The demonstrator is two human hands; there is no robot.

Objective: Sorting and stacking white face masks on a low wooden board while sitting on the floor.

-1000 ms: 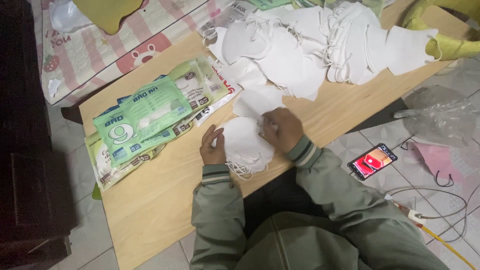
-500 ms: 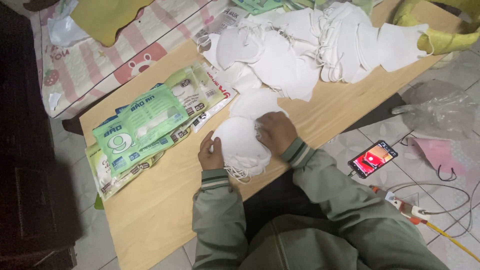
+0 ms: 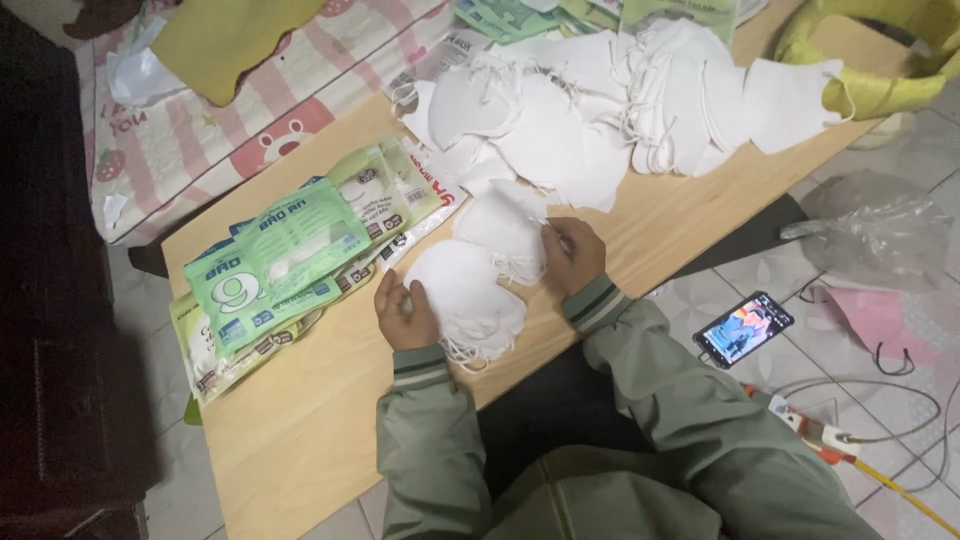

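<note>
My left hand [image 3: 402, 312] rests on the left edge of a small stack of white face masks [image 3: 462, 297] lying on the wooden board [image 3: 300, 430]. My right hand [image 3: 572, 252] pinches a single white mask [image 3: 505, 228] just above that stack, fingers closed on its edge. A large heap of loose white masks [image 3: 610, 110] covers the far part of the board. To the left of my hands lies a pile of green and white printed packets [image 3: 285, 265].
A phone [image 3: 742, 328] with a lit screen lies on the tiled floor at right, beside cables [image 3: 880, 430] and a clear plastic bag [image 3: 870, 235]. A pink striped cloth [image 3: 210, 130] lies at upper left, a yellow-green bag [image 3: 880, 60] at upper right.
My right hand has shifted up and right off the stack and taken hold of a single mask. The left hand stays on the stack's left edge.
</note>
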